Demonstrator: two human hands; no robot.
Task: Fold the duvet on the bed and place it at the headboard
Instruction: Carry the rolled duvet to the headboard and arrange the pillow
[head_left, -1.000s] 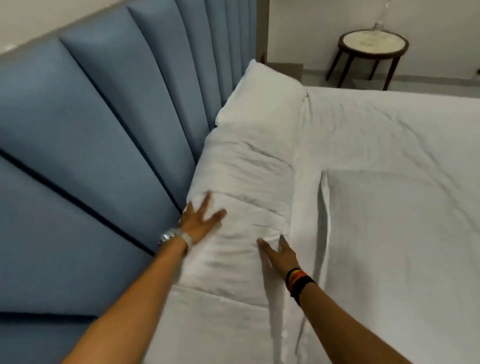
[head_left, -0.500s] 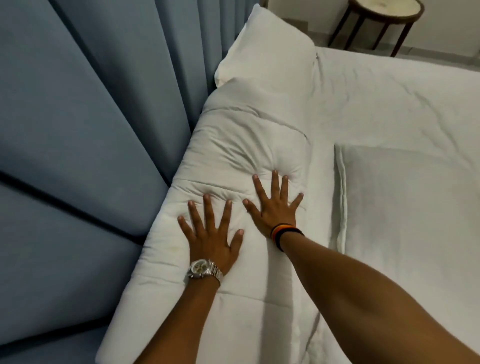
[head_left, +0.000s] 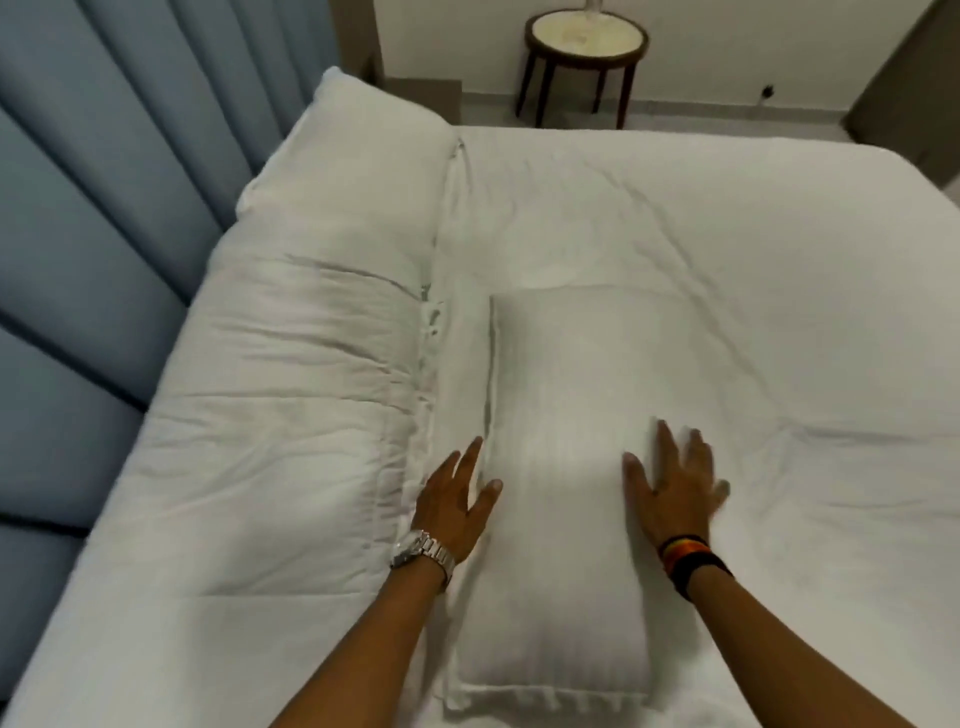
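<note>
Task looks basically done: the folded duvet (head_left: 291, 395) lies as a long thick roll along the blue padded headboard (head_left: 88, 234) at left, touching it, with a white pillow (head_left: 358, 171) at its far end. What's left, by my read, is only tidying. Nothing is being carried.

Left hand (head_left: 457, 506) is flat, fingers spread and relaxed, resting in the gap between the duvet edge and a second pillow (head_left: 566, 415), gripping nothing. Right hand (head_left: 672, 488) is also spread out, fingers loose, on or just above that pillow's right side; it is motion-blurred, so contact is unclear. A watch (head_left: 423, 553) sits on the left wrist, dark bands (head_left: 688, 558) on the right.

Surface: the bed (head_left: 727, 291) has a white sheet, lightly wrinkled, soft. The second pillow lies flat just beside the duvet, right of it.

Room: a round side table (head_left: 587, 47) with dark legs stands at the far wall, beyond the bed, on a pale floor. Light is dim.
</note>
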